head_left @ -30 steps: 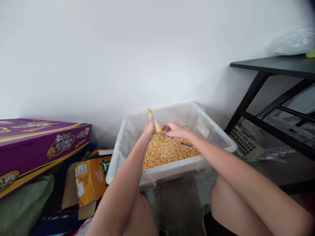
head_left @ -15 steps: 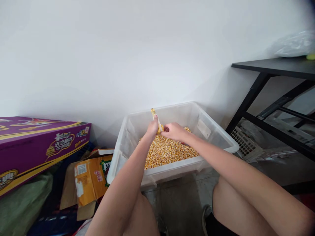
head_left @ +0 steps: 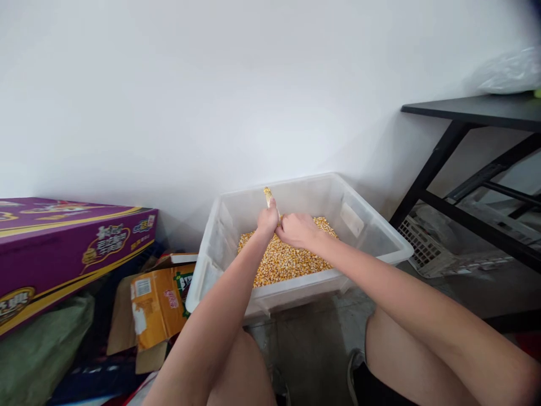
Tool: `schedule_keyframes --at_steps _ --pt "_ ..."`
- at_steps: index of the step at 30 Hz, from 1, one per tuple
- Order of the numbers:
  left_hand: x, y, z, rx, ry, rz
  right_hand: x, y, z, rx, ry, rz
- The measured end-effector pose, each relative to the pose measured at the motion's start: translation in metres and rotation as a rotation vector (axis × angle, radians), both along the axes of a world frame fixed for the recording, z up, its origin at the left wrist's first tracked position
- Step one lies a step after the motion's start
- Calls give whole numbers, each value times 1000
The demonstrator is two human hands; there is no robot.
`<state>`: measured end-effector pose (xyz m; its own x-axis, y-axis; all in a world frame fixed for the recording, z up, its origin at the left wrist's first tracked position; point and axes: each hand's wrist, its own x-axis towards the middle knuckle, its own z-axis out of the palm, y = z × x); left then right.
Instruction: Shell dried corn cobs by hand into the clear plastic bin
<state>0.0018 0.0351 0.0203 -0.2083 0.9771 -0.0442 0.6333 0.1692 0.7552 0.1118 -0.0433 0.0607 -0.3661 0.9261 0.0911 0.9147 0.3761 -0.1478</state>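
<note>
An ear of corn [head_left: 267, 194], partly stripped, slants up out of my left hand [head_left: 267, 219], which is closed around it with the thumb laid along the cob. My right hand [head_left: 298, 230] is curled against the lower end of the ear, knuckles up, and covers most of that end. Beneath both hands, loose yellow corn kernels [head_left: 283, 264] lie heaped in a translucent plastic bin [head_left: 296, 283]. Its far side stands close to the white wall.
To the left are a purple printed carton [head_left: 63, 239], a flattened orange box [head_left: 158, 310] and a green sack [head_left: 46, 344]. A black shelf frame [head_left: 469, 115] rises at right, carrying a clear plastic bag [head_left: 509, 73]. A white slotted basket [head_left: 425, 248] sits below it.
My right hand has rolled over and pushed in against the ear, hiding the kernel rows at its lower end. My left hand and the ear have shifted slightly right.
</note>
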Motion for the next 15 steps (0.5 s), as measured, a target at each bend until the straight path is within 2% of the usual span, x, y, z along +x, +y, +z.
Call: schedule_keyframes --at_steps 6,10,15 --pt "0 1 0 -53 -95 18 -1 -2 0 9 -49 4" --pt "-4 1 1 -84 -174 64 3 -5 2 96 -53 15" --pt "-4 -3 3 -182 -424 75 6 -6 3 229 -35 158"
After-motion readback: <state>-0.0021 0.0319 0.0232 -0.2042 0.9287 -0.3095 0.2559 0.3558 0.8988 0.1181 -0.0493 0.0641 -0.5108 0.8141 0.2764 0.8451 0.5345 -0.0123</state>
